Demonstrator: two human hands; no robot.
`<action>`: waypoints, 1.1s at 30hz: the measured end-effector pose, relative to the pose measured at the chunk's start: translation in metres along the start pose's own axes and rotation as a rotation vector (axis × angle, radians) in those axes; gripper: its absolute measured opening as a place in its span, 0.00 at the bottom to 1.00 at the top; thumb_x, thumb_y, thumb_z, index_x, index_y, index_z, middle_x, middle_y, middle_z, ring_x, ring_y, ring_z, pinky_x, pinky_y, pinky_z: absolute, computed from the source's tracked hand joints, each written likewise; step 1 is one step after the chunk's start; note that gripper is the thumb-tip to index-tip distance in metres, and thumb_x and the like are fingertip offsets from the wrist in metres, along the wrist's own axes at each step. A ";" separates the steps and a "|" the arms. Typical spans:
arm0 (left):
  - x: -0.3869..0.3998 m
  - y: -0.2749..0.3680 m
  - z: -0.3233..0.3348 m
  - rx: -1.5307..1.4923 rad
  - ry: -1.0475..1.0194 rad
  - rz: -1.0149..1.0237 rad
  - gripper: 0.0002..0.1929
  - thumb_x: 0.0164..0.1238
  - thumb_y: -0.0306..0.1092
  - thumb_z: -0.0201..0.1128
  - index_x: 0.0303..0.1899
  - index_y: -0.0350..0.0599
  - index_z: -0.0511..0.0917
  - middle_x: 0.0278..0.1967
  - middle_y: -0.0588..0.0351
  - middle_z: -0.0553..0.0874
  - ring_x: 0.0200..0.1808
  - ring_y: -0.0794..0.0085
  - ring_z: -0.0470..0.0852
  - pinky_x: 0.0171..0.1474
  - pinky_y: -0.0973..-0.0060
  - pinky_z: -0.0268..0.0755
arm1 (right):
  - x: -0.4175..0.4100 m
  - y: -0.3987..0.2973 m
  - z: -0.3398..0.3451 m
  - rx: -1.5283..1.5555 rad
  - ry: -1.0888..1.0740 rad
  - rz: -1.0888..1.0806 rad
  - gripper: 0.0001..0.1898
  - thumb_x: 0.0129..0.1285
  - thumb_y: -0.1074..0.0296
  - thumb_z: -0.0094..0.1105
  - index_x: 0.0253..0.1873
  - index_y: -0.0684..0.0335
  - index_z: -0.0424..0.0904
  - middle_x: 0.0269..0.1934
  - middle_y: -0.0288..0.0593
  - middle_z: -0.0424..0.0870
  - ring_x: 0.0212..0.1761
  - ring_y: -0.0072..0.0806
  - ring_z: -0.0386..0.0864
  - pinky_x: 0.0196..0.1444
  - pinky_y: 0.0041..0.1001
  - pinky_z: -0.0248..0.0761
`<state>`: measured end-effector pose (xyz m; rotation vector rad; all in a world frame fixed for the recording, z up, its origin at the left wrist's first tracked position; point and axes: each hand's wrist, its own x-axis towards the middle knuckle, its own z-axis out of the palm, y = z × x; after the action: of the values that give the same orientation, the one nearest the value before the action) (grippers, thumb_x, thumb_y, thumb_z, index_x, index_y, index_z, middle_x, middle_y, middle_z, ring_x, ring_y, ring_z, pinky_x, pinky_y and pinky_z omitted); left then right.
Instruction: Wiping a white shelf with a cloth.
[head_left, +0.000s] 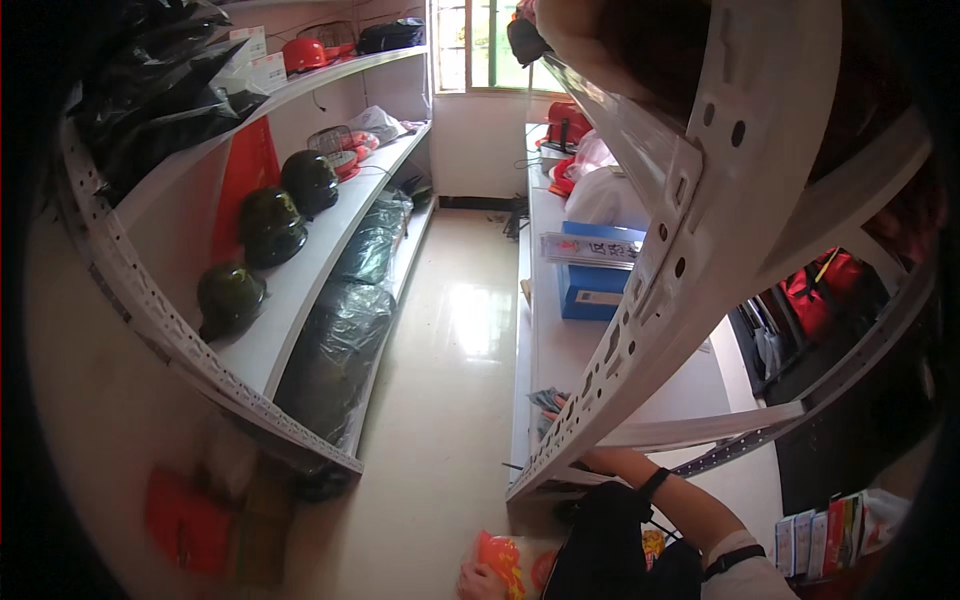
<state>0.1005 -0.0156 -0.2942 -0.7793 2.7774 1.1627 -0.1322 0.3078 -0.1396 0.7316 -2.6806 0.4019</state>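
My right hand (556, 407) reaches past the perforated post of the right-hand metal rack and holds a crumpled grey cloth (546, 401) against the front edge of a white shelf (555, 352). The post hides part of this hand; a black band circles its wrist. Low in the view, my left hand (480, 581) grips the side of a clear plastic package with orange and yellow printing (501, 559), its fingers bent. On the same shelf, beyond the cloth, lie blue file boxes (592, 296) and a white printed sign (589, 250).
A metal post (637, 322) slants close before me. Across the aisle floor (450, 337), a left rack holds dark green helmets (274, 225) and plastic-wrapped bundles (337, 330). A red bag (187, 517) sits at lower left; boxes (814, 536) stand at lower right.
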 end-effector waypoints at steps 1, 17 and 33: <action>-0.002 -0.001 -0.003 0.009 0.022 -0.020 0.20 0.80 0.48 0.53 0.48 0.42 0.87 0.42 0.32 0.90 0.44 0.31 0.87 0.50 0.40 0.79 | -0.004 -0.011 0.000 0.024 -0.001 -0.019 0.27 0.76 0.55 0.59 0.75 0.56 0.77 0.69 0.58 0.82 0.72 0.52 0.80 0.71 0.49 0.76; -0.005 -0.017 0.007 0.057 0.113 0.058 0.16 0.82 0.46 0.54 0.44 0.43 0.83 0.43 0.30 0.89 0.43 0.32 0.87 0.45 0.41 0.79 | -0.162 0.035 -0.058 -0.283 0.211 0.578 0.23 0.74 0.72 0.57 0.71 0.67 0.79 0.73 0.62 0.79 0.77 0.61 0.75 0.78 0.52 0.69; 0.001 -0.020 0.010 0.250 0.119 0.023 0.13 0.76 0.41 0.57 0.44 0.41 0.83 0.40 0.39 0.90 0.46 0.40 0.87 0.54 0.43 0.76 | -0.222 0.219 -0.046 -0.305 0.090 0.940 0.27 0.74 0.69 0.53 0.75 0.72 0.72 0.78 0.66 0.71 0.82 0.61 0.66 0.86 0.51 0.55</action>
<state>0.1070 -0.0207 -0.3149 -0.8159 2.9562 0.7728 -0.0564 0.6026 -0.2228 -0.6547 -2.7336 0.2072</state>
